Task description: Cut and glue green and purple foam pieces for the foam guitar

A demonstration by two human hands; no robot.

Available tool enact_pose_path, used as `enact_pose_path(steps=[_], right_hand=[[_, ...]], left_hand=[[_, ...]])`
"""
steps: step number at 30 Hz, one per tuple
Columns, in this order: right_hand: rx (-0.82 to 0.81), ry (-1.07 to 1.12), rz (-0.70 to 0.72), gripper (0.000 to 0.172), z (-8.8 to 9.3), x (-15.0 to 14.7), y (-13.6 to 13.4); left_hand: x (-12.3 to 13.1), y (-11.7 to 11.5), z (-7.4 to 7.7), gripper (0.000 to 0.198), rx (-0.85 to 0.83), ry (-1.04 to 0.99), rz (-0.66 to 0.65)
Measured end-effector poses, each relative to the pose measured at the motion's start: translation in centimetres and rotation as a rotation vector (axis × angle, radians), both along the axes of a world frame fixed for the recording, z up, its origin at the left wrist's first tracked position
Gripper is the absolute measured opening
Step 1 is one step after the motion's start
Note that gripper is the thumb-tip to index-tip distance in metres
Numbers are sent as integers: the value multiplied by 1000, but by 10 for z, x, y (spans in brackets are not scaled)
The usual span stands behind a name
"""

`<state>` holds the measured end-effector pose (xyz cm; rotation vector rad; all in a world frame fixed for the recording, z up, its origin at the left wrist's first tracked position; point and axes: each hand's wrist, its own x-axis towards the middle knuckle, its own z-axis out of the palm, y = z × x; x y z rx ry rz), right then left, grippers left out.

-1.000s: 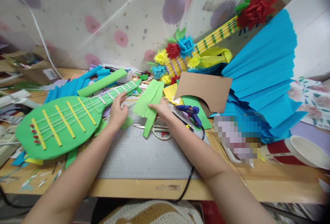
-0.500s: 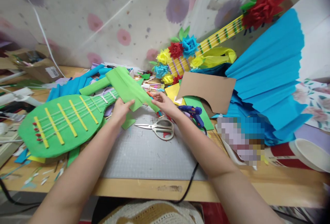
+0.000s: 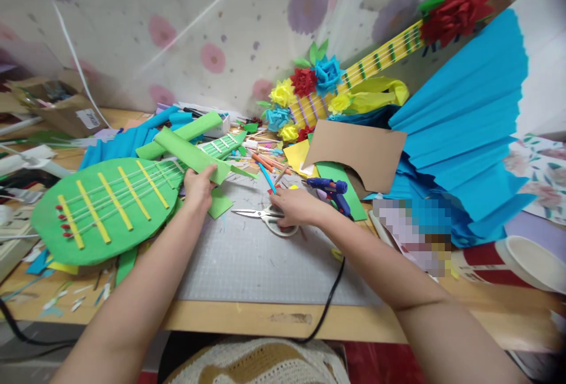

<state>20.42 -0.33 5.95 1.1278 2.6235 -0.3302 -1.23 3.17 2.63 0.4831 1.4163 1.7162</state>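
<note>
My left hand [image 3: 197, 186] is closed on a folded strip of green crepe paper [image 3: 188, 153], holding it above the neck of a green paper guitar [image 3: 106, 207]. My right hand [image 3: 295, 207] rests on the handles of a pair of scissors [image 3: 259, 215] that lies on the grey cutting mat [image 3: 256, 266]; its fingers curl over the handles. A small green paper scrap [image 3: 220, 203] lies on the mat under my left hand.
A blue glue gun [image 3: 329, 188] with a black cord [image 3: 325, 307] lies right of the scissors. Brown cardboard [image 3: 358, 151], pleated blue paper [image 3: 464, 136], a yellow guitar with paper flowers [image 3: 318, 86] and a paper cup [image 3: 508, 260] crowd the right. A cardboard box [image 3: 57, 107] stands at far left.
My right hand let go of the green paper and dropped onto the scissors. My left hand kept the green strip and swung it left over the guitar neck.
</note>
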Motion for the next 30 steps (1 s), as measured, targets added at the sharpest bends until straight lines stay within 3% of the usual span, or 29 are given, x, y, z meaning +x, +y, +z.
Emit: enact_pose_path(steps=[5,11,14,17,20,30], right_hand=[[-34,30,-57,21,3,6,2],[-266,535,-169,23,-1,35,23],[-210,705,-238,37,-14,26,25],[-104,663,-226,43,-25,8,23],[-128,511,-183,46,-28,-2,21],[-70,307,-258,58,-26,1,23]], left_hand=[[3,2,-2,36,59,-63,37],[2,5,-8,27,98,-149,183],[2,4,-8,25,112,-165,212],[2,1,-11,26,144,-191,208],[3,-3,-15,29,153,-233,163],[25,-16,-19,30,183,-282,-67]])
